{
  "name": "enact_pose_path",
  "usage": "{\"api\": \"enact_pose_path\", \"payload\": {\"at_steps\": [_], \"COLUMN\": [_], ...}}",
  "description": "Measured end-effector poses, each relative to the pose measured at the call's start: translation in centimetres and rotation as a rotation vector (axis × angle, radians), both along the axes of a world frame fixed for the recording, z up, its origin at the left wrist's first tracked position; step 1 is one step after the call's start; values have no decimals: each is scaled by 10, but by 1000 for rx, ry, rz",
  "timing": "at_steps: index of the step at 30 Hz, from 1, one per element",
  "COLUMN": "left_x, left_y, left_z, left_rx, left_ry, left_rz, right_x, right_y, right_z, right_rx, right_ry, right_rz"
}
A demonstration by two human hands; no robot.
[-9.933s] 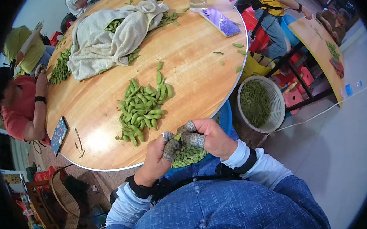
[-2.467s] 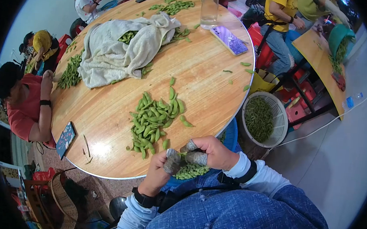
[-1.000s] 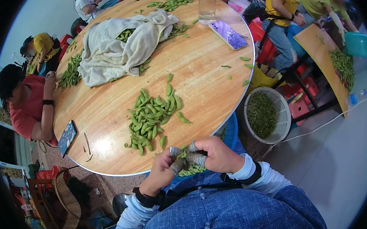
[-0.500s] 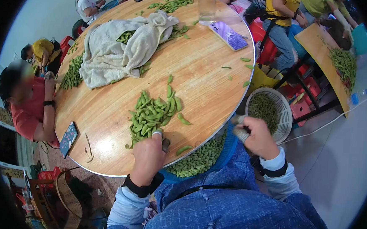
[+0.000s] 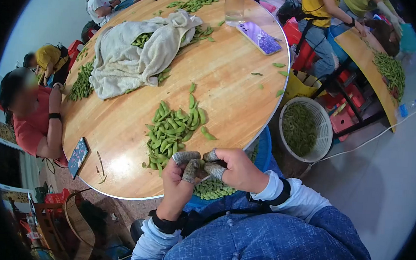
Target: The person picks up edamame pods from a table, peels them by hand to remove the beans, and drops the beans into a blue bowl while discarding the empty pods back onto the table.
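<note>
Green pods [image 5: 167,134] lie in a pile on the round wooden table [image 5: 234,93]. Just below the pile, near the table's edge, my left hand [image 5: 180,176] has its wrapped thumb and forefinger closed. Close against its fingertips, my right hand [image 5: 234,169] is pinched too, also with wrapped fingertips. Something small and green shows between the two hands, mostly hidden by the fingers, and I cannot make out which hand grips it. Beneath the hands, shelled green beans [image 5: 214,189] fill a blue basin [image 5: 264,150] at the table's edge.
A white basket [image 5: 326,132] of pods stands on the floor at the right. On the table are a grey towel [image 5: 121,60], a purple phone [image 5: 260,38], a glass [image 5: 234,7] and a dark patterned phone [image 5: 77,157]. A person in red [image 5: 34,124] sits at the left.
My right hand has moved left from above the basket side to meet my left hand. My left hand has shifted slightly right, off the pile. A single pod near the table's edge no longer shows.
</note>
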State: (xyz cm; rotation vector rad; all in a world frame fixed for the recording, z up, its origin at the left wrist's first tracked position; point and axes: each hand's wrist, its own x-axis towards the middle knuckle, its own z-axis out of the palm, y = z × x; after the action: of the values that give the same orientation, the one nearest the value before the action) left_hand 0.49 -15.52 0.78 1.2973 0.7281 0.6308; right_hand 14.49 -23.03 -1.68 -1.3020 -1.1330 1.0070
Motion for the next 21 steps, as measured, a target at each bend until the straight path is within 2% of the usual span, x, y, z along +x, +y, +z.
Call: {"api": "enact_pose_path", "payload": {"at_steps": [1,7,10,13,16,17,21], "left_x": [-1,-4,-8,-12,-10,-10,-12], "left_y": [0,4,5,6,0,0,0], "left_z": [2,6,2,4,5,2,2], "left_rx": [-34,-187,-235,-338,-326,-298,-224], "left_ry": [4,-40,-25,-102,-184,-198,-128], "left_rz": [-16,-85,-96,-62,-11,-27,-96], "right_x": [0,2,-2,-6,1,2,-2], "right_y": [-2,-3,-4,-7,-9,-9,-13], "right_z": [6,23,26,24,23,20,26], "right_rx": [29,242,270,59,-102,-90,-142], "right_ry": [24,-643,-750,-148,286,327,426], "right_rz": [-11,-36,-43,-104,29,113,117]}}
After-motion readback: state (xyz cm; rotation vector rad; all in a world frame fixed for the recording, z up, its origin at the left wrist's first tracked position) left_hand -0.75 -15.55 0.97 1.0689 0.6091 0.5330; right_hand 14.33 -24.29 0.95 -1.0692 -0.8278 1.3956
